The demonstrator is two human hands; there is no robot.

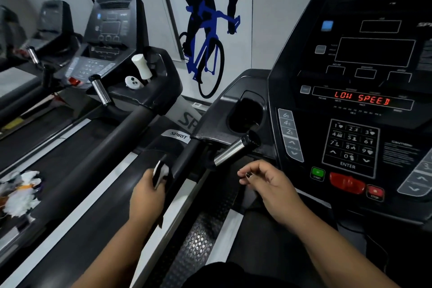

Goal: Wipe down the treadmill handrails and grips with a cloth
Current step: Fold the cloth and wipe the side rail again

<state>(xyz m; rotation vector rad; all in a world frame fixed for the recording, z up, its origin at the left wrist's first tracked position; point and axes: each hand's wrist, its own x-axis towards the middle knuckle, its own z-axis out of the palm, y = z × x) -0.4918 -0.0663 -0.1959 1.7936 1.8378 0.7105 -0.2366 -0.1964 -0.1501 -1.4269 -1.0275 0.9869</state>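
Low in the middle of the frame, the left hand (146, 194) has its fingers (161, 184) curled around a crumpled black-and-white cloth (162, 172), gripping it tight and pressing it against the black padded left handrail (184, 161) of the near treadmill. The cloth sits on the rail's upper side, just below and left of the short chrome-sleeved pulse grip with a black end cap (230, 151), which angles up toward the console.

The right hand (268, 189) hangs in the air just under that chrome grip, close to it but apart. Its fingers (249, 174) are loosely curled, thumb and forefinger near each other, with nothing between them.

On the right of the frame stands the black treadmill console (292, 58). Its red lettered display (362, 98) reads LOW SPEED, above a number keypad (350, 145), a green start button (317, 173) and a red stop bar (347, 182). A deep black cup holder (247, 114) is sunk into the console's left wing.

At upper left, a neighbouring treadmill carries a white plastic bottle (142, 66). A heap of white rags (21, 192) lies at the left edge.
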